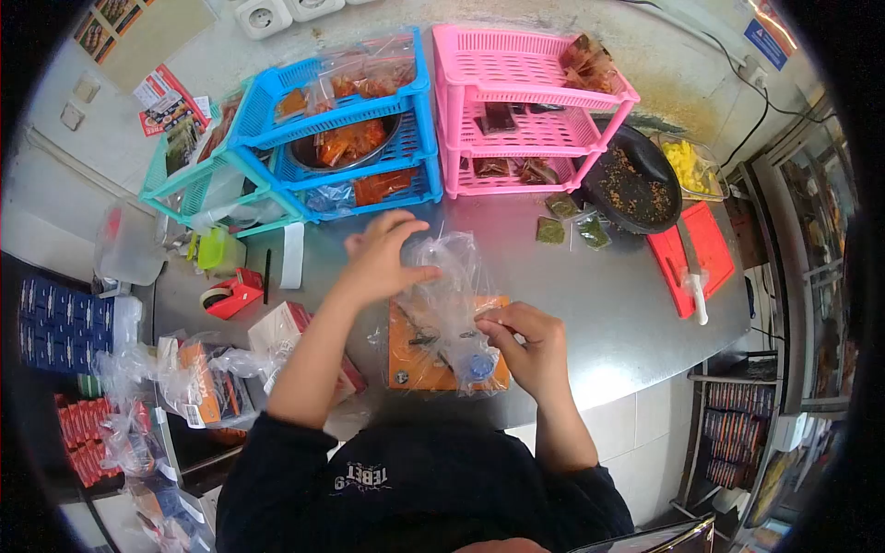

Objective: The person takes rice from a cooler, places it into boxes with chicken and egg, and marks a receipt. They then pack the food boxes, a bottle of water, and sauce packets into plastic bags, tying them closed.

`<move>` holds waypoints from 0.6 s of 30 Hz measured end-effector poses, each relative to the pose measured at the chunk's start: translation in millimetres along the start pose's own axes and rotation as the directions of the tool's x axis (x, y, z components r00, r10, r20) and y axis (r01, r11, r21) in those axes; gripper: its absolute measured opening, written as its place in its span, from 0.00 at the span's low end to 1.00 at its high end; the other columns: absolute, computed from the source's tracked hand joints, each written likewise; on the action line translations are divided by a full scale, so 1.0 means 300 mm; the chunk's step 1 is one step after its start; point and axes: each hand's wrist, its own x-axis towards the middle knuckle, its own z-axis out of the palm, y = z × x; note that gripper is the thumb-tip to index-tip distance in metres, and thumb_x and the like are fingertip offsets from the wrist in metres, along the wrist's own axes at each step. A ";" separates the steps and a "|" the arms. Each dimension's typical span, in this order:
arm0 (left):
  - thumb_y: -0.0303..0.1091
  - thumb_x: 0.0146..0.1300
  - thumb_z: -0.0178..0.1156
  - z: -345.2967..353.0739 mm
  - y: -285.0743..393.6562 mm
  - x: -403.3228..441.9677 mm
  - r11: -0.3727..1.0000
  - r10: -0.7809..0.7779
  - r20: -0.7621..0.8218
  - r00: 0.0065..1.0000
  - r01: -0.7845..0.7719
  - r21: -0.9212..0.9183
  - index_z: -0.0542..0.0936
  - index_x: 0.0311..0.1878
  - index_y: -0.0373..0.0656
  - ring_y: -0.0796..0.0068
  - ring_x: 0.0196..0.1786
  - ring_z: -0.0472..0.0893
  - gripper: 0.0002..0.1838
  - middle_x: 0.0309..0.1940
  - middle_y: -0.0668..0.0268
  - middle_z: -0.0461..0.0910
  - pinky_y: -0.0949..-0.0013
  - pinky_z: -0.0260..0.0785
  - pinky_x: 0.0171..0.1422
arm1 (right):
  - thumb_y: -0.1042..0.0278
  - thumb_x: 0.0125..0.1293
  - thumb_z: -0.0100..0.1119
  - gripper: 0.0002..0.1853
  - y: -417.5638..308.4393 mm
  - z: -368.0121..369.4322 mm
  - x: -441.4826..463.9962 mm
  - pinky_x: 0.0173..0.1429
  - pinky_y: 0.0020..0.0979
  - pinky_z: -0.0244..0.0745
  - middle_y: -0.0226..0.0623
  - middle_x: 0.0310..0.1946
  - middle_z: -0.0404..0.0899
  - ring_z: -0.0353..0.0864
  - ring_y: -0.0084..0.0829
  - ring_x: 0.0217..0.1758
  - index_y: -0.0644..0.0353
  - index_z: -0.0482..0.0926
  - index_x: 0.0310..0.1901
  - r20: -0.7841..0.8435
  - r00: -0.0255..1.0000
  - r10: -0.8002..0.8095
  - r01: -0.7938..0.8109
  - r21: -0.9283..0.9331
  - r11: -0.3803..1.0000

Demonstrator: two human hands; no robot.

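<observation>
In the head view, a clear plastic bag [452, 276] stands loosely crumpled in front of me on the steel table. Under or inside it lies a flat orange package [410, 355]; which of the two, I cannot tell. A blue round label or cap [477, 368] shows near its lower right corner. My left hand [380, 261] is beside the bag's upper left, its fingers curved and apart, the thumb near the plastic. With thumb and forefinger, my right hand [530, 346] pinches the bag's right side.
Behind stand a blue rack [336, 120] and a pink rack [525, 101] of food packs. Rightward are small green sachets [551, 230], a black pan [631, 184] and a knife [693, 267] on a red cutting board [668, 263]. A red tape dispenser [232, 295] sits left.
</observation>
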 end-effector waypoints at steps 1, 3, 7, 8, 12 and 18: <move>0.43 0.48 0.69 0.039 -0.071 0.020 0.995 -0.011 0.150 0.989 0.026 -0.095 0.78 0.40 0.45 0.65 0.54 0.74 0.18 0.48 0.66 0.74 0.65 0.64 0.57 | 0.76 0.54 0.64 0.03 -0.008 0.010 0.017 0.29 0.25 0.71 0.39 0.25 0.80 0.78 0.27 0.25 0.64 0.82 0.31 0.051 0.999 0.003 -0.004 0.014 1.000; 0.45 0.49 0.67 0.039 -0.087 0.060 0.984 -0.018 0.224 0.974 0.057 -0.168 0.78 0.38 0.47 0.67 0.54 0.73 0.17 0.47 0.69 0.74 0.60 0.59 0.58 | 0.76 0.55 0.64 0.03 -0.015 0.031 0.051 0.28 0.25 0.70 0.39 0.24 0.80 0.78 0.26 0.24 0.64 0.82 0.31 0.092 0.996 0.003 -0.006 0.025 1.000; 0.43 0.52 0.65 0.077 -0.115 0.067 0.934 0.038 0.229 0.973 0.047 -0.354 0.79 0.34 0.45 0.68 0.46 0.77 0.13 0.39 0.68 0.77 0.64 0.64 0.51 | 0.73 0.57 0.63 0.05 0.009 0.094 0.093 0.27 0.23 0.69 0.35 0.22 0.79 0.76 0.23 0.22 0.66 0.83 0.33 0.254 0.961 0.107 -0.118 0.028 0.993; 0.43 0.52 0.65 0.085 -0.117 0.058 0.934 0.038 0.231 0.972 0.048 -0.355 0.79 0.34 0.45 0.68 0.46 0.77 0.13 0.39 0.68 0.77 0.64 0.64 0.51 | 0.71 0.57 0.62 0.06 0.015 0.110 0.103 0.27 0.25 0.69 0.37 0.20 0.79 0.76 0.24 0.21 0.65 0.83 0.32 0.296 0.948 0.119 -0.126 0.005 0.992; 0.37 0.54 0.64 0.073 -0.083 0.035 0.888 -0.008 0.173 0.985 0.086 -0.451 0.78 0.32 0.41 0.71 0.34 0.75 0.10 0.33 0.65 0.76 0.72 0.67 0.41 | 0.67 0.56 0.62 0.08 0.024 0.148 0.158 0.27 0.31 0.69 0.42 0.19 0.78 0.76 0.30 0.19 0.63 0.83 0.31 0.277 0.952 0.130 -0.068 -0.224 0.972; 0.36 0.53 0.68 0.018 -0.105 0.024 0.877 -0.036 0.371 0.928 0.208 -0.433 0.78 0.37 0.39 0.77 0.37 0.74 0.13 0.37 0.67 0.77 0.70 0.67 0.42 | 0.67 0.53 0.62 0.08 0.097 0.169 0.216 0.32 0.39 0.72 0.49 0.22 0.78 0.78 0.45 0.24 0.63 0.83 0.29 0.220 0.969 0.113 -0.013 -0.412 0.911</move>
